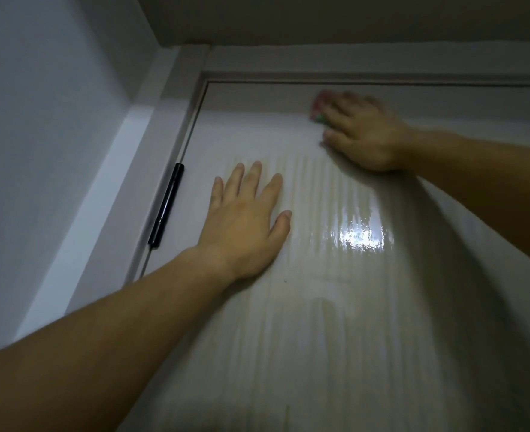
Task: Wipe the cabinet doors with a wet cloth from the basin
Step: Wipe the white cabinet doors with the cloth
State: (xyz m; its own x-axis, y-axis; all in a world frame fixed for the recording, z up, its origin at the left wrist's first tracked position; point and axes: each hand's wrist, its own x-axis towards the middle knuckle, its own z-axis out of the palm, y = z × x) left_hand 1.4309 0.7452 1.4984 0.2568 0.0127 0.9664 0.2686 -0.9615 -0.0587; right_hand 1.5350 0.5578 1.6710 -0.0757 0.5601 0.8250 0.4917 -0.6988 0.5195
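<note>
Cabinet door (319, 307) fills the view in front of you, glossy, ribbed and streaked wet, so judge it stiff but slick under a palm; your left hand (245, 222) lies flat on it, fingers spread, holding nothing, bracing the panel; your right hand (363, 132), blurred, presses near the top edge with fingers laid fairly straight over the cloth (318, 109); the black hinge (165, 207) sits at the door's left edge; the cloth, pink and green, peeks past your fingertips, likely limp and soggy, best bunched under the palm.
</note>
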